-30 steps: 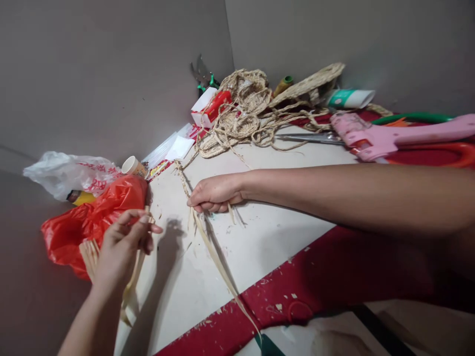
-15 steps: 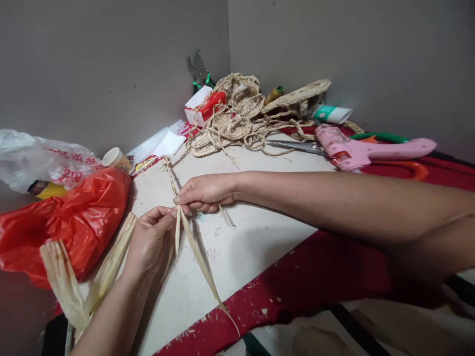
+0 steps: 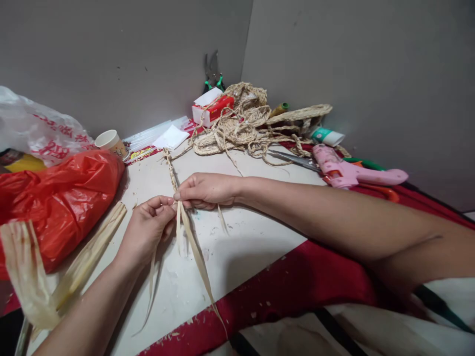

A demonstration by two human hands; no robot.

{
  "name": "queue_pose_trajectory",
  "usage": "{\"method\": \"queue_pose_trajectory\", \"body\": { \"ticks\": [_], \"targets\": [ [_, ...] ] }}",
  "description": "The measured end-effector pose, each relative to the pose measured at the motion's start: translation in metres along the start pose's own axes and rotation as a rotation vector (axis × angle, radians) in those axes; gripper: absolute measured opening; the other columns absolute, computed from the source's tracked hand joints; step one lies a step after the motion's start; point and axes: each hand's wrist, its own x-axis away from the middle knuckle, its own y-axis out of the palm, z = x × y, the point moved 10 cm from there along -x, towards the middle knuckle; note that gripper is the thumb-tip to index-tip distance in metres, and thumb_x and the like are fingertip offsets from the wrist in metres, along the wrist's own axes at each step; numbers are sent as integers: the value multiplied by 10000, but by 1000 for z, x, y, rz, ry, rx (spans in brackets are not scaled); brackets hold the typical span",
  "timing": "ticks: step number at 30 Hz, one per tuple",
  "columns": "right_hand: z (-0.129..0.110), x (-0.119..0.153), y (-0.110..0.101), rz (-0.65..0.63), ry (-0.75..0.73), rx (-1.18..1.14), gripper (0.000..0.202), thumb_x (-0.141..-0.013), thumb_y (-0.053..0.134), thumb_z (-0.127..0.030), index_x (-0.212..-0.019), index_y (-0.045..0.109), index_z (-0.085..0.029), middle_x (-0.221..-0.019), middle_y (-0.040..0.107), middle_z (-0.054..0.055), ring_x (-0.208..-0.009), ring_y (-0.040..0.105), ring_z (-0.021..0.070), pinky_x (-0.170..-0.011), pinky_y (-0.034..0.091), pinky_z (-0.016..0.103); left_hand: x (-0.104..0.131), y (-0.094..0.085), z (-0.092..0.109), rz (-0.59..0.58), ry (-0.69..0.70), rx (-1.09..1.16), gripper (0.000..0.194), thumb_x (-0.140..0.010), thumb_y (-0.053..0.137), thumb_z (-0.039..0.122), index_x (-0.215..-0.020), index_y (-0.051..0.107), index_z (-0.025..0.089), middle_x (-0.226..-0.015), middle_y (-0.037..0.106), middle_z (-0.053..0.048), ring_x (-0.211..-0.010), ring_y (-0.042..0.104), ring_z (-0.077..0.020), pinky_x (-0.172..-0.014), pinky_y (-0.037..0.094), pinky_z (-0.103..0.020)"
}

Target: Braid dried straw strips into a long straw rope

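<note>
My right hand (image 3: pixel 206 190) pinches the lower end of a thin braid (image 3: pixel 171 172) of pale dried husk, thumb against curled fingers. Close beside it on the left, my left hand (image 3: pixel 145 225) is closed, thumb and forefinger together on a husk strip at the same spot. A long loose strip (image 3: pixel 200 257) hangs from the pinch towards the red cloth, with a shorter one next to it. Another thin strip (image 3: pixel 151 291) trails below my left hand. Wide husk pieces (image 3: pixel 87 252) lie left of my left forearm.
Behind the hands lies a heap of braided cord (image 3: pixel 237 136), beside a red tissue box (image 3: pixel 218 110) and green-handled pruners (image 3: pixel 213 74). Scissors (image 3: pixel 297 159) and a pink glue gun (image 3: pixel 351 172) lie right. A paper cup (image 3: pixel 110 142) and red plastic bag (image 3: pixel 85 193) stand left.
The view has shifted and tilted a little. Both hands keep their pinch at the braid's end. A thin strip now hangs clear below my left hand, where it was mostly behind the wrist.
</note>
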Motion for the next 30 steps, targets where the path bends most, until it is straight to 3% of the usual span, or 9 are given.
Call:
{"method": "queue_pose_trajectory", "body": {
  "ticks": [6, 13, 17, 22, 30],
  "targets": [
    [-8, 1, -4, 142, -94, 217, 314, -804, 567, -278, -562, 435, -127, -449, 353, -69, -399, 264, 15, -384, 194, 161, 0, -5, 3, -5, -53, -73, 184, -713, 669, 302, -700, 559, 155, -427, 493, 48, -319, 272, -21, -339, 146, -149],
    [8, 3, -2, 262, 31, -34, 326, -796, 583, -383, -599, 518, -132, -325, 303, -91, -297, 173, 31, -320, 122, 201, 9, 6, 16, 2, -41, -96, 134, -742, 610, 251, -730, 512, 160, -426, 518, 45, -303, 362, -50, -336, 249, -157],
    [4, 5, -5, 301, 6, -9, 339, -758, 626, -387, -571, 514, -127, -333, 311, -90, -303, 198, 20, -320, 130, 184, 11, 8, 22, -10, -26, -118, 136, -747, 600, 238, -788, 491, 166, -473, 576, 23, -339, 448, -82, -365, 341, -177],
    [1, 3, -5, 250, -15, -11, 384, -744, 648, -353, -519, 422, -138, -338, 300, -92, -310, 204, 9, -320, 127, 169, 9, 10, 21, -51, -82, -142, 197, -693, 660, 240, -781, 505, 156, -452, 555, 37, -324, 419, -66, -345, 309, -159],
    [11, 1, 5, 103, 110, -171, 277, -770, 624, -331, -618, 519, -125, -326, 246, -112, -299, 136, 17, -297, 104, 159, 0, 4, 24, -127, -81, -254, 235, -680, 687, 272, -822, 561, 133, -404, 512, 40, -343, 349, -26, -351, 211, -112]
  ]
}}
